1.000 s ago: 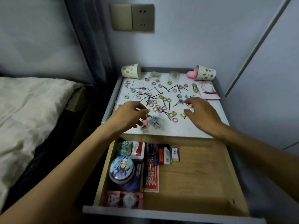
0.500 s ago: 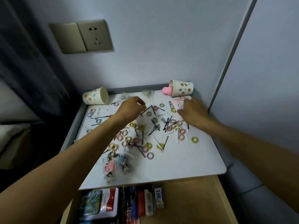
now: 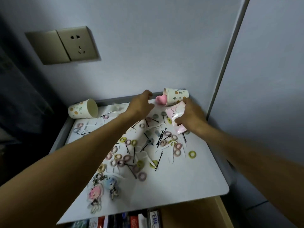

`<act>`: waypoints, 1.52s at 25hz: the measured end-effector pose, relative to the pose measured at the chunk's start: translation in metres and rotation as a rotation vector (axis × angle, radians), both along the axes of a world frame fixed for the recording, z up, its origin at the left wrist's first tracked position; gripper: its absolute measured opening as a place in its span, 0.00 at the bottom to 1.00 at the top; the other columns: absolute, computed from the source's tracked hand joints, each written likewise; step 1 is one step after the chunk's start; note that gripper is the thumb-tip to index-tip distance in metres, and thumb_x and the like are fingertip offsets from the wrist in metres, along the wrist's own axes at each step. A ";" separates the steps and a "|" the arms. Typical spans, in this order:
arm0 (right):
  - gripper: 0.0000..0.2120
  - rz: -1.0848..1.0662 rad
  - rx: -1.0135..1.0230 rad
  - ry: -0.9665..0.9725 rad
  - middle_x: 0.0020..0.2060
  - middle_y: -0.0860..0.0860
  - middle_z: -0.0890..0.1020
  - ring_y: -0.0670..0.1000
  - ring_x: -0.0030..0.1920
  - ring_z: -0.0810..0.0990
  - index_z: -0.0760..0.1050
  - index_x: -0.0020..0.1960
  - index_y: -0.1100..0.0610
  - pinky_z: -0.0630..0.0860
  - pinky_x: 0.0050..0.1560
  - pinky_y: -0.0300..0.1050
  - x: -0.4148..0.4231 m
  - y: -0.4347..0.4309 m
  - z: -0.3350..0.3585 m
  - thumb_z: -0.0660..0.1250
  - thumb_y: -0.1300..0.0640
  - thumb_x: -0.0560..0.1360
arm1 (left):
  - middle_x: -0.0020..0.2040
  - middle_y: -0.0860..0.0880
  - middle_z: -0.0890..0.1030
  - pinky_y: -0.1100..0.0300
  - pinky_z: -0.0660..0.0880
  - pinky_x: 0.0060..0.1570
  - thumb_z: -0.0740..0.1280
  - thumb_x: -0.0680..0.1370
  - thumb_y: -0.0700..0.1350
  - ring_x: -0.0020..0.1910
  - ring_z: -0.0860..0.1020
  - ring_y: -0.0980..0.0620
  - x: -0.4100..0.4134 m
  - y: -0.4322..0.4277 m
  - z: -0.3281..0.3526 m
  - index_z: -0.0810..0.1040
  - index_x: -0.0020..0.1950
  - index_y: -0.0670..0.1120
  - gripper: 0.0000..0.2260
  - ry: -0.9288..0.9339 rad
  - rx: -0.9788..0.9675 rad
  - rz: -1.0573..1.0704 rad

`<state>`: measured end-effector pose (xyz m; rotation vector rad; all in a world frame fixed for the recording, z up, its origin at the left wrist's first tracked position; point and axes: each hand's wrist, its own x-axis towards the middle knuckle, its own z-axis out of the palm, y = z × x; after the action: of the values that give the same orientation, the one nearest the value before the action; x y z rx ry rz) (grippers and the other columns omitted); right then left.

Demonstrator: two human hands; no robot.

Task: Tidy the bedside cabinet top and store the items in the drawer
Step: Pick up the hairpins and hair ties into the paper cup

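White cabinet top (image 3: 189, 183) sat under grey wall w/ socket (image 3: 77, 45); strewn w/ hair ties (image 3: 192, 154) & bobby pins (image 3: 159, 159). R hand (image 3: 190, 116) gripped pink packet (image 3: 175, 115) between thumb & fingers at back-right, just in front of tipped paper cup (image 3: 178, 96). L hand (image 3: 140, 104) was half-open, fingers loosely curved, holding nothing, just beside pink heart (image 3: 161, 99) sticking out of that cup. 2nd cup (image 3: 82, 109) lay on its side, back-left. Keychains (image 3: 102, 190) lay near front edge. Drawer (image 3: 189, 213) stood open below, boxes (image 3: 131, 221) at its left.
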<state>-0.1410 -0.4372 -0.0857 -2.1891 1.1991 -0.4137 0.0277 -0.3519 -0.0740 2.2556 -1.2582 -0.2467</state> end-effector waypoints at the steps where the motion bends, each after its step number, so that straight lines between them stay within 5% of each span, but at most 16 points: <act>1: 0.31 -0.019 0.034 -0.038 0.59 0.54 0.78 0.54 0.51 0.78 0.65 0.69 0.54 0.74 0.40 0.43 -0.003 -0.003 0.002 0.75 0.62 0.70 | 0.67 0.44 0.76 0.57 0.71 0.58 0.67 0.79 0.42 0.63 0.75 0.44 0.003 -0.016 -0.003 0.69 0.71 0.44 0.20 -0.030 0.010 -0.014; 8: 0.19 -0.033 0.320 -0.276 0.51 0.51 0.82 0.45 0.37 0.79 0.75 0.63 0.56 0.71 0.27 0.35 -0.018 -0.018 0.001 0.71 0.61 0.74 | 0.60 0.41 0.78 0.48 0.76 0.53 0.69 0.74 0.43 0.57 0.76 0.39 0.013 -0.074 -0.029 0.71 0.67 0.44 0.22 -0.328 0.122 -0.109; 15: 0.16 -0.001 0.413 -0.358 0.44 0.50 0.79 0.44 0.34 0.78 0.75 0.64 0.56 0.70 0.22 0.32 -0.022 -0.002 0.009 0.66 0.64 0.77 | 0.55 0.41 0.73 0.50 0.75 0.46 0.67 0.78 0.44 0.49 0.76 0.40 0.009 -0.045 -0.016 0.71 0.60 0.41 0.13 -0.310 0.033 -0.061; 18: 0.18 0.034 0.482 -0.359 0.52 0.52 0.82 0.46 0.38 0.81 0.72 0.67 0.56 0.74 0.27 0.34 -0.030 0.019 0.022 0.64 0.63 0.78 | 0.55 0.43 0.75 0.56 0.72 0.43 0.70 0.77 0.44 0.49 0.76 0.45 0.004 -0.004 0.008 0.72 0.59 0.44 0.13 -0.202 -0.046 -0.024; 22: 0.29 0.162 0.513 -0.374 0.54 0.47 0.80 0.48 0.43 0.85 0.65 0.70 0.42 0.81 0.35 0.43 -0.058 0.069 0.034 0.69 0.64 0.76 | 0.53 0.51 0.80 0.61 0.76 0.47 0.75 0.72 0.43 0.50 0.78 0.52 -0.036 0.083 0.043 0.75 0.58 0.49 0.16 0.099 -0.137 -0.148; 28: 0.18 0.413 0.588 -0.365 0.53 0.37 0.81 0.35 0.51 0.80 0.77 0.55 0.42 0.76 0.54 0.36 -0.101 0.166 0.047 0.71 0.64 0.73 | 0.52 0.53 0.82 0.51 0.80 0.52 0.79 0.67 0.41 0.50 0.81 0.54 -0.103 0.199 0.052 0.80 0.55 0.53 0.19 0.251 -0.094 -0.272; 32: 0.15 0.589 0.738 -0.283 0.54 0.48 0.84 0.46 0.56 0.82 0.78 0.61 0.49 0.75 0.60 0.42 -0.111 0.201 0.040 0.70 0.54 0.75 | 0.45 0.51 0.83 0.47 0.80 0.48 0.80 0.64 0.38 0.45 0.82 0.51 -0.118 0.248 0.047 0.77 0.50 0.49 0.20 0.375 -0.121 -0.199; 35: 0.17 0.552 0.799 -0.275 0.49 0.53 0.86 0.50 0.49 0.84 0.81 0.56 0.54 0.74 0.54 0.44 -0.111 0.211 0.036 0.71 0.46 0.72 | 0.48 0.50 0.84 0.52 0.81 0.49 0.79 0.65 0.37 0.48 0.83 0.54 -0.125 0.263 0.042 0.77 0.50 0.45 0.17 0.390 -0.120 -0.201; 38: 0.14 0.460 0.762 -0.213 0.44 0.54 0.86 0.52 0.44 0.84 0.82 0.53 0.57 0.76 0.48 0.42 -0.109 0.217 0.033 0.70 0.48 0.74 | 0.52 0.51 0.83 0.58 0.80 0.53 0.78 0.68 0.35 0.52 0.82 0.57 -0.130 0.266 0.032 0.78 0.52 0.44 0.16 0.402 -0.111 -0.225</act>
<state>-0.2499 -0.2197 -0.0530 -1.6184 0.5641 0.0189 -0.1027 -0.0857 -0.0419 1.8499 -1.2661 -0.6607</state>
